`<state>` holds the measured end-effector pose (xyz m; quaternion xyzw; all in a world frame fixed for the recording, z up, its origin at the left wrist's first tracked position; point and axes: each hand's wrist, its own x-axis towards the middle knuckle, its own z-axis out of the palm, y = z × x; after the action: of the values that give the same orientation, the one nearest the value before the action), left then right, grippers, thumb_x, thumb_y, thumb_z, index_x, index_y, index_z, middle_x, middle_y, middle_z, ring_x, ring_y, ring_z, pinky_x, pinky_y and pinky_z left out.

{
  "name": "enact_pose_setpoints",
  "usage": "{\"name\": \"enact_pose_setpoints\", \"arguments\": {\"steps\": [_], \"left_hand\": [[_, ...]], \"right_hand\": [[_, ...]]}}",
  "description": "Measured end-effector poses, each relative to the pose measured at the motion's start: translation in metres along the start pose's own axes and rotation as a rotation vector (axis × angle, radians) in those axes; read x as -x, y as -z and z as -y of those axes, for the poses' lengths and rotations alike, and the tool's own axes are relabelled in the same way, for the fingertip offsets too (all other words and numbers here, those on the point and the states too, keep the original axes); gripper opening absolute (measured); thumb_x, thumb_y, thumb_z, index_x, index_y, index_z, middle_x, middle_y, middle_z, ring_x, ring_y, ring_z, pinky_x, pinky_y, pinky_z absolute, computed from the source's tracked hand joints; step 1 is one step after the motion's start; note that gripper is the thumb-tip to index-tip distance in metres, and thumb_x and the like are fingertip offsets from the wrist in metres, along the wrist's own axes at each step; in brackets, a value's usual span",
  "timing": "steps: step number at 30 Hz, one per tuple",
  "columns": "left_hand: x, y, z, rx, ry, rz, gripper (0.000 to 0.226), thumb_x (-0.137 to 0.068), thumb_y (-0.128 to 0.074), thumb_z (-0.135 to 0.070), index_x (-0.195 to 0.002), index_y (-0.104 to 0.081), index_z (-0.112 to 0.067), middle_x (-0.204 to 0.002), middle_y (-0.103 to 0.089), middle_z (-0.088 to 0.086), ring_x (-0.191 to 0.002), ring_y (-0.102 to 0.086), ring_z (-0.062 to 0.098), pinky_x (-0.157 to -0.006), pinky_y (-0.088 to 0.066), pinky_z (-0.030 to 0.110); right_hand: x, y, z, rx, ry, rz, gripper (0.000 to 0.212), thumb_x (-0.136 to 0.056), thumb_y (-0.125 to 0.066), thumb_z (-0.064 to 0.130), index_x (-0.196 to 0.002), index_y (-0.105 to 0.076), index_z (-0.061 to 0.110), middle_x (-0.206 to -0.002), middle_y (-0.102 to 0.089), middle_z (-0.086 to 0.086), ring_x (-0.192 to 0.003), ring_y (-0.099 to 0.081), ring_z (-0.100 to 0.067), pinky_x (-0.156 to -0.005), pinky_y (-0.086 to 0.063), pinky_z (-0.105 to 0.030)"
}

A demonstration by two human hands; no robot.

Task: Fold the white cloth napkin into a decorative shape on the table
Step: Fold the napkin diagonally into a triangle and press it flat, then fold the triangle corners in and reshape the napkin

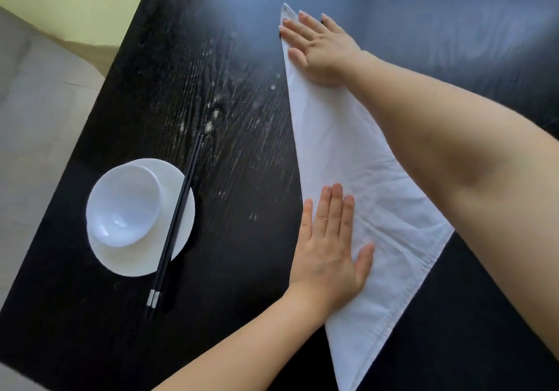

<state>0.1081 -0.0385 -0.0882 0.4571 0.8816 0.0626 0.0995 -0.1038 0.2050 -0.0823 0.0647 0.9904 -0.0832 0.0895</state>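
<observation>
From the head camera, you see the white cloth napkin (348, 155) lying flat on the right half of the dark wooden table (227, 118). It is folded into a long triangle. One narrow tip points away from you, one points back toward you, and the third corner juts out to the right under your right forearm. The long straight edge runs down its left side.

Your right hand (317, 46) lies palm down on the far tip. Its fingers are straight and slightly fanned, and the fingertips reach the cloth's far edge. Your left hand (328, 245) lies palm down on the nearer part of the napkin, against the long left edge. The fingers are straight and close together and the thumb is splayed out to the right. Its little-finger side hangs just over the edge, above bare wood. Neither hand pinches anything — both rest flat on the cloth.

Well to the left, apart from the napkin, stands a white plate (136, 257) with a white bowl (127, 203) on it, set off-centre toward the left. A pair of black chopsticks (178, 218) lies across the plate's right side, silver-banded ends nearest you. Beyond the table's left edge sits something grey and upholstered (36, 118) — what it is, you cannot tell.
</observation>
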Motion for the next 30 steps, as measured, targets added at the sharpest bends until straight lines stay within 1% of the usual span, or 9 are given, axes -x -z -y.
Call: {"name": "enact_pose_setpoints", "arguments": {"steps": [5,8,11,14,17,20,23,26,30], "left_hand": [[0.000,-0.001,0.000,-0.014,0.002,-0.004,0.069,-0.094,-0.013,-0.048,-0.145,-0.017,-0.002,-0.155,-0.011,0.017,-0.144,-0.005,0.028,-0.114,-0.011,0.049],[0.000,-0.002,-0.001,-0.031,0.004,-0.002,0.068,-0.095,-0.017,-0.048,-0.145,-0.017,-0.002,-0.155,-0.011,0.017,-0.144,-0.005,0.028,-0.114,-0.010,0.049],[0.000,-0.001,-0.001,-0.038,0.005,0.009,0.069,-0.094,-0.005,-0.049,-0.145,-0.012,-0.003,-0.155,-0.007,0.016,-0.145,-0.001,0.027,-0.114,-0.008,0.049],[0.000,-0.001,0.000,-0.048,0.007,0.006,0.070,-0.094,-0.002,-0.049,-0.146,-0.010,-0.003,-0.156,-0.005,0.016,-0.145,0.001,0.027,-0.114,-0.008,0.049],[-0.001,0.000,0.000,-0.025,0.005,-0.002,0.071,-0.094,-0.005,-0.049,-0.145,-0.015,-0.002,-0.155,-0.009,0.016,-0.145,-0.002,0.027,-0.113,-0.010,0.049],[-0.001,-0.001,0.000,-0.033,0.004,0.014,0.071,-0.094,-0.006,-0.049,-0.145,-0.017,-0.001,-0.155,-0.011,0.017,-0.144,-0.005,0.027,-0.112,-0.012,0.049],[-0.001,0.000,0.001,-0.030,0.013,0.023,0.070,-0.094,-0.007,-0.049,-0.145,-0.019,-0.002,-0.155,-0.015,0.016,-0.144,-0.009,0.027,-0.112,-0.014,0.049],[-0.001,0.010,0.001,0.034,-0.004,0.018,0.068,-0.093,-0.023,-0.049,-0.142,-0.030,-0.003,-0.151,-0.027,0.015,-0.141,-0.022,0.027,-0.111,-0.019,0.047],[-0.024,0.047,0.012,0.474,0.121,-0.186,0.055,-0.084,-0.045,-0.042,-0.125,-0.051,-0.006,-0.127,-0.056,0.011,-0.118,-0.050,0.029,-0.100,-0.036,0.034]], "right_hand": [[-0.006,-0.003,-0.002,-0.010,-0.022,-0.058,0.056,-0.097,-0.016,0.042,-0.149,-0.008,0.023,-0.159,-0.005,0.004,-0.146,-0.003,-0.016,-0.120,-0.001,-0.042],[-0.003,-0.002,0.000,-0.107,-0.148,-0.193,0.055,-0.095,-0.029,0.038,-0.143,-0.028,0.012,-0.154,-0.026,-0.006,-0.141,-0.020,-0.024,-0.116,-0.015,-0.041],[0.003,0.003,0.002,-0.218,-0.293,-0.314,0.043,-0.090,-0.044,0.029,-0.127,-0.044,0.008,-0.136,-0.042,-0.013,-0.125,-0.034,-0.034,-0.102,-0.028,-0.040],[0.005,0.020,0.003,-0.463,-0.403,-0.209,0.042,-0.085,-0.054,0.021,-0.123,-0.048,0.006,-0.131,-0.042,-0.014,-0.119,-0.043,-0.032,-0.097,-0.037,-0.036],[0.006,0.043,0.000,-0.587,-0.461,-0.066,0.007,-0.077,-0.058,0.012,-0.082,-0.056,0.007,-0.085,-0.052,-0.010,-0.082,-0.053,-0.026,-0.063,-0.043,-0.029],[0.015,0.060,-0.002,-0.730,-0.425,-0.027,0.016,-0.073,-0.061,0.015,-0.064,-0.048,0.015,-0.062,-0.041,-0.004,-0.058,-0.042,-0.020,-0.053,-0.033,-0.024],[0.037,0.079,0.000,-0.948,-0.350,-0.106,0.004,-0.071,-0.060,0.011,-0.071,-0.057,0.015,-0.064,-0.048,-0.003,-0.057,-0.048,-0.017,-0.061,-0.041,-0.027],[0.078,0.099,-0.001,-1.043,-0.278,-0.164,0.014,-0.072,-0.060,0.006,-0.084,-0.062,0.013,-0.071,-0.055,-0.001,-0.061,-0.054,-0.010,-0.062,-0.046,-0.020],[0.152,0.112,-0.012,-0.977,-0.237,-0.184,0.018,-0.077,-0.062,0.003,-0.092,-0.063,0.012,-0.074,-0.057,0.006,-0.055,-0.053,0.010,-0.056,-0.040,-0.004]]}}
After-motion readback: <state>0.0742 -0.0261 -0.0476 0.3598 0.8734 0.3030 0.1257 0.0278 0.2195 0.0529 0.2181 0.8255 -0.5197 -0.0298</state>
